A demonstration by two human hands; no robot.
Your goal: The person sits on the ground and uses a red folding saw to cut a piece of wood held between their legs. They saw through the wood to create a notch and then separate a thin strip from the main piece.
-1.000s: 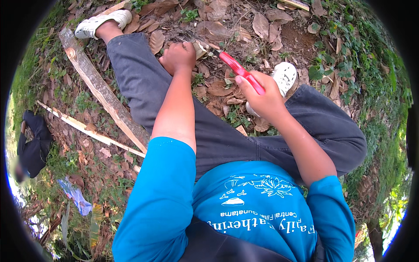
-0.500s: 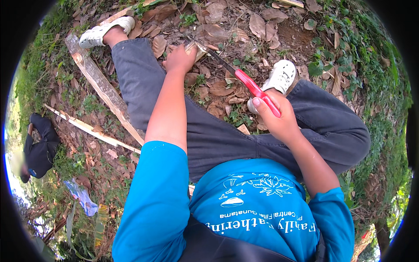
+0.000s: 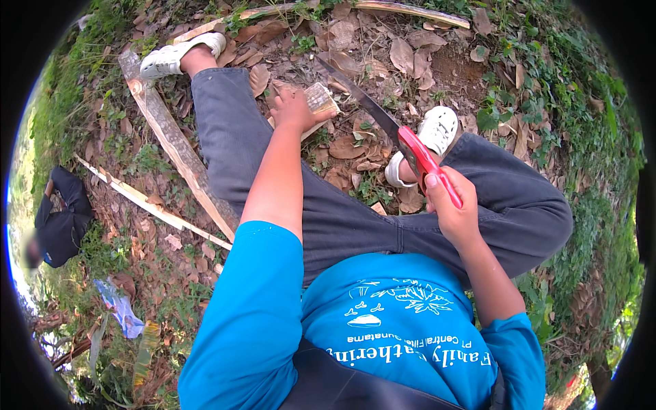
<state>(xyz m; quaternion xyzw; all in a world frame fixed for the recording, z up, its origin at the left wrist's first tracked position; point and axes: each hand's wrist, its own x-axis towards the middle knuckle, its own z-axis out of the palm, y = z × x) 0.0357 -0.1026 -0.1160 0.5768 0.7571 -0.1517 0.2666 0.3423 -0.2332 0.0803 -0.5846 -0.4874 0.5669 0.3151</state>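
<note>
Two holds showed: the right hand [image 3: 454, 208] closed round the handle [image 3: 425, 160] of a saw [image 3: 384, 121], seemingly light, stiff, best gripped there, near a wood block [image 3: 321, 100] under the left hand [image 3: 292, 109], its closure unclear.

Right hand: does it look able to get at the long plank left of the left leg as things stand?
Probably not: the right hand is closed around the red-handled saw, and the left forearm and left leg lie between it and the long plank.
</note>
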